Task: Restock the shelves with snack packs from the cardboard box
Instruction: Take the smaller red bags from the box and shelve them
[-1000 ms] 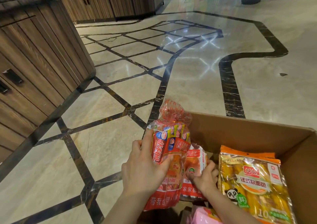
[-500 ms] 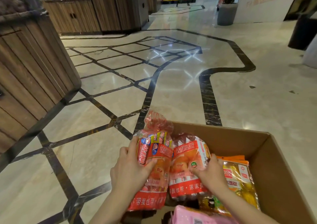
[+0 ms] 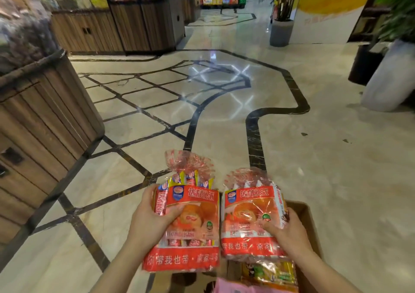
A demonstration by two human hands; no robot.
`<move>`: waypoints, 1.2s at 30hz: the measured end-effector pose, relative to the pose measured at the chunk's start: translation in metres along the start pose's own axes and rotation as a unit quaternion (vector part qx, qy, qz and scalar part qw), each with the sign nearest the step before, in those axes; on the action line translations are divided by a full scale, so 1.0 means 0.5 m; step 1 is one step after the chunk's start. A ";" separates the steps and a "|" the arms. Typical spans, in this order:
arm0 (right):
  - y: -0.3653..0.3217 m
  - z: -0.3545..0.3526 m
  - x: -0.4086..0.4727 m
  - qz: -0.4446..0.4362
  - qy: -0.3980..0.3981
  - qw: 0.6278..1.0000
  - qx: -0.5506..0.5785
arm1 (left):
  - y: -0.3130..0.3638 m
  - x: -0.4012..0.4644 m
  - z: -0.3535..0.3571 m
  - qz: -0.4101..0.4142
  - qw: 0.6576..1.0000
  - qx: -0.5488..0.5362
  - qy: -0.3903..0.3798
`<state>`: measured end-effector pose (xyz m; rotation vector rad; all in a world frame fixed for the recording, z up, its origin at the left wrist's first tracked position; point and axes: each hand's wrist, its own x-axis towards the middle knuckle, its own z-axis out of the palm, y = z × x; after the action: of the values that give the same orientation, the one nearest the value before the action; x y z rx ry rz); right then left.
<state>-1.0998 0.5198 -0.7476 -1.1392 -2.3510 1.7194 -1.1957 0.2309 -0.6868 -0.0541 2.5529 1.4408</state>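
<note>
Grasped one red snack pack (image 3: pixel 193 230) in left grip (image 3: pixel 150 222), another red pack (image 3: pixel 249 221) in right grip (image 3: pixel 287 234), above cardboard box (image 3: pixel 310 230).

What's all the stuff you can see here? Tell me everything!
red snack packs: two, red and orange, one held in each hand above the box
cardboard box: one, brown, bottom right on the floor
yellow snack pack: one, yellow, inside the box
pink pack: one, pink, bottom edge
wooden display stands: several, brown, left and far back
planter: one, grey, far right
left hand: grips left pack
right hand: grips right pack
</note>
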 end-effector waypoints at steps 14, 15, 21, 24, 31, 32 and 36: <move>-0.504 -0.524 -0.423 -0.075 0.131 0.985 0.081 | 0.703 -0.165 -0.218 0.125 0.971 -0.116 -0.169; -0.528 -0.562 -0.455 -0.076 0.150 0.982 0.081 | 0.748 -0.180 -0.226 0.140 0.966 -0.117 -0.183; -0.601 -0.765 -0.691 -0.082 0.280 0.950 0.108 | 0.997 -0.311 -0.222 0.244 0.924 -0.148 -0.256; -0.593 -0.855 -0.815 -0.084 0.348 0.924 0.132 | 1.094 -0.385 -0.178 0.277 0.891 -0.173 -0.315; -0.503 -0.997 -1.104 -0.063 0.493 0.850 0.175 | 1.240 -0.617 -0.009 0.308 0.799 -0.213 -0.471; -0.488 -1.011 -1.144 -0.056 0.510 0.838 0.185 | 1.254 -0.652 0.015 0.315 0.785 -0.209 -0.490; -0.407 -1.068 -1.291 -0.013 0.568 0.799 0.198 | 1.303 -0.812 0.110 0.339 0.730 -0.195 -0.561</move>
<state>-0.5163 0.5734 -0.1155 -1.4257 -1.1854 0.9165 -0.8770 0.5886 -0.0846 1.3551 1.2284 1.4507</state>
